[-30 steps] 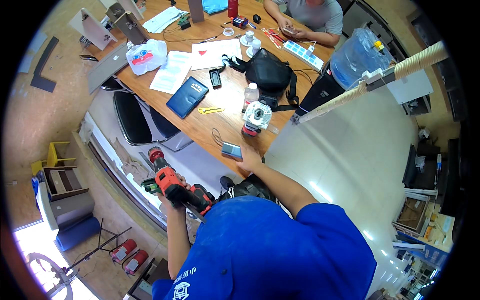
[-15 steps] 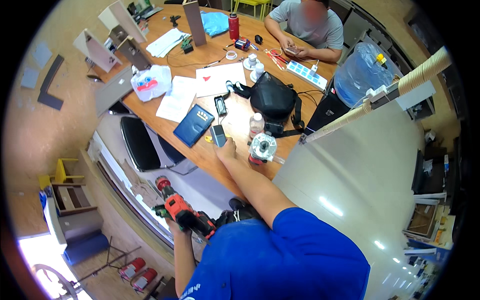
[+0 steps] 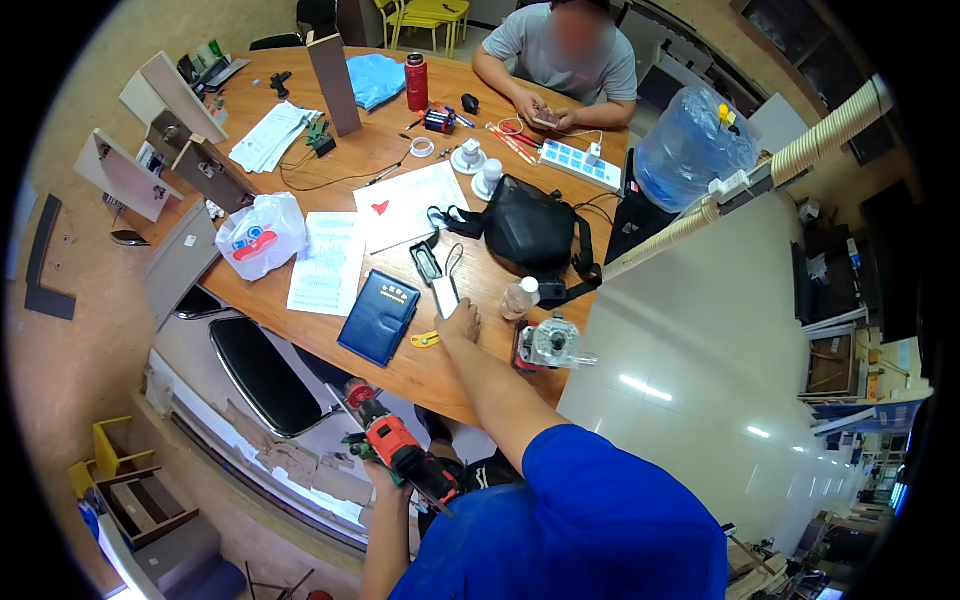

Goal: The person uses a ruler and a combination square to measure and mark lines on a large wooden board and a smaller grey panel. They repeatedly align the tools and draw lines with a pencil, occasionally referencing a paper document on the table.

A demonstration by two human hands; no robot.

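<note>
My left hand [image 3: 385,482] is closed around a red and black cordless power drill [image 3: 397,444], held in front of the table's near edge. Green and black parts show beside those fingers; I cannot make out what they are. Over the table, my right hand [image 3: 461,323] grips the lower end of a slim, pale rectangular device [image 3: 446,295] with a looped cord. A small black case [image 3: 426,262] lies just beyond it. Left of this hand are a yellow utility knife [image 3: 425,340] and a dark blue notebook [image 3: 379,317]. A clear plastic bottle [image 3: 520,298] stands to its right.
A red tool with a clear cover [image 3: 553,343] stands at the table's right edge. Behind it lies a black bag [image 3: 530,225]. Across the table, a person [image 3: 565,65] holds a phone near a white power strip [image 3: 580,165]. A black chair [image 3: 265,377] stands at the left.
The view has shifted, so the table sits lower and further left. The device in my right hand has turned, showing a paler face, and now lies closer to the black case.
</note>
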